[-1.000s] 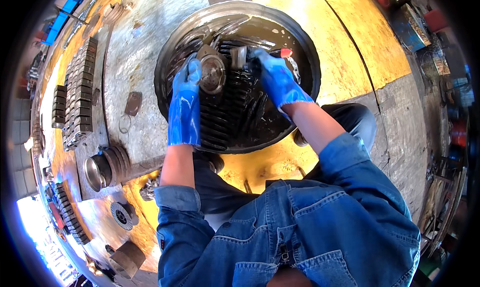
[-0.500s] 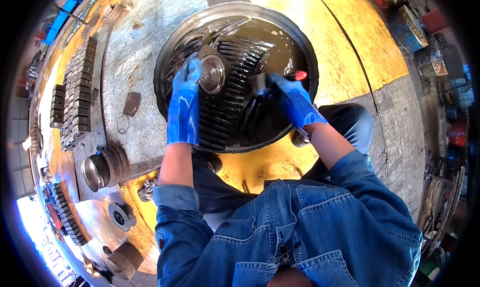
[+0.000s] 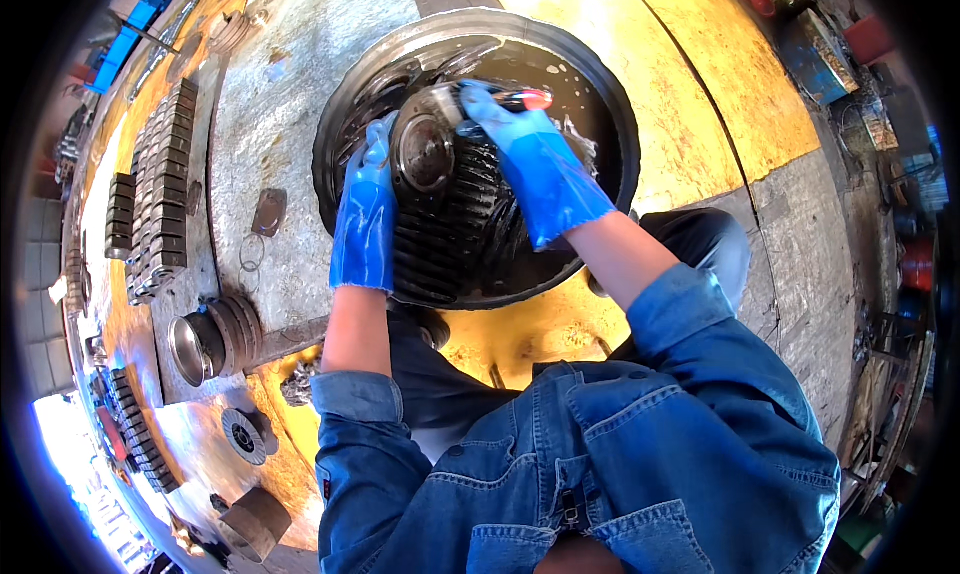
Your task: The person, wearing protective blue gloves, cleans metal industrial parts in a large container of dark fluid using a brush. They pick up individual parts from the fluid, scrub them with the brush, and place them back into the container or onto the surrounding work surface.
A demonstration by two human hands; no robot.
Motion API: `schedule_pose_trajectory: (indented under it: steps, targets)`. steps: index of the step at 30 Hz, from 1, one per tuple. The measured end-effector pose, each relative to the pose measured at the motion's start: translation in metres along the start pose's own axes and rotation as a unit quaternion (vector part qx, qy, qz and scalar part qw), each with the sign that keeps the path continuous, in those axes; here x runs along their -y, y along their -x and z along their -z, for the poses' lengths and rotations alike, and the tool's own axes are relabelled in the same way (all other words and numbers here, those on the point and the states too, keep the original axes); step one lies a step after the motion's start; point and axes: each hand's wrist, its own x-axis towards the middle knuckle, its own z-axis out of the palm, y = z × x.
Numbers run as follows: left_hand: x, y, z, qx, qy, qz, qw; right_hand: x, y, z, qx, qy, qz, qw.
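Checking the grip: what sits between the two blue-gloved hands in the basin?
In the head view, the dark finned metal engine part lies between left hand and right hand.
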Motion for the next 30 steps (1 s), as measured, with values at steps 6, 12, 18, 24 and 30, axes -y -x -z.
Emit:
schedule_pose_trajectory:
  steps: [6,12,18,24,30]
  targets:
    - [0.001,-0.001,0.011,-0.029,0.043,0.043,0.998,-0.028,0.045,-0.051,0.05,0.259,-0.075,0.962]
    - [0.004,-0.003,0.005,-0.034,0.01,0.028,0.999,-0.006,0.064,0.005,0.212,0.5,0.037,0.839]
    - [0.008,-0.003,0.015,-0.055,-0.05,0.018,0.997,0.027,0.068,-0.001,0.164,0.537,-0.09,0.822]
    - [0.01,-0.004,0.006,-0.039,-0.013,-0.001,0.999,0.002,0.069,0.002,0.165,0.504,-0.101,0.842]
    - [0.022,-0.016,0.023,-0.032,-0.024,-0.015,0.999,0.036,0.071,0.042,-0.037,0.576,-0.036,0.816]
